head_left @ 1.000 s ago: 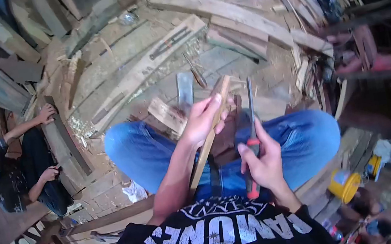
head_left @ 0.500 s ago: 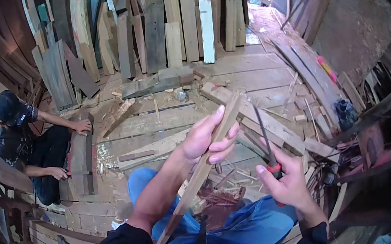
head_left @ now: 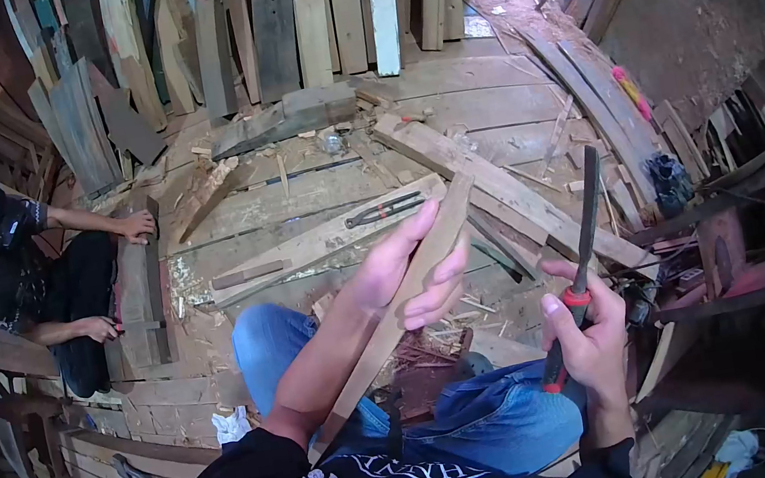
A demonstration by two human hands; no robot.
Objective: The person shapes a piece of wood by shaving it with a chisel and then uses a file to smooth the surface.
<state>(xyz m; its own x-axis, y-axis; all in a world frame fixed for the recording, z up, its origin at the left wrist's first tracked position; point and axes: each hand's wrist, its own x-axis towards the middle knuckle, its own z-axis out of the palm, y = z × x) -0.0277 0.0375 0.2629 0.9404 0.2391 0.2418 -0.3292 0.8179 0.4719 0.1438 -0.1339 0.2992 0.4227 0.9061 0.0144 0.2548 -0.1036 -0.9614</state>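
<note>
My left hand [head_left: 413, 279] is wrapped round a long, narrow wooden piece [head_left: 372, 351], which slants from near my chest up and away to the right. In my right hand [head_left: 586, 332] is a file-like tool [head_left: 589, 218] with a red and black handle, its dark blade pointing up. The blade stands apart from the wood, to its right. Beyond my left hand, a pale board [head_left: 305, 247] on the floor carries a dark metal tool [head_left: 384, 209] and a small wooden strip [head_left: 251, 273].
At the left, a co-worker [head_left: 33, 281] sits with both hands on a wooden block [head_left: 143, 290]. Planks [head_left: 276, 27] lean upright at the back. A long beam [head_left: 503, 183] lies on the floor ahead. Wooden pieces and a dark bag [head_left: 669, 181] are at the right.
My right hand has moved right and the tool is raised, its blade now tilting right. The view has shifted, and the dark metal tool on the board now shows.
</note>
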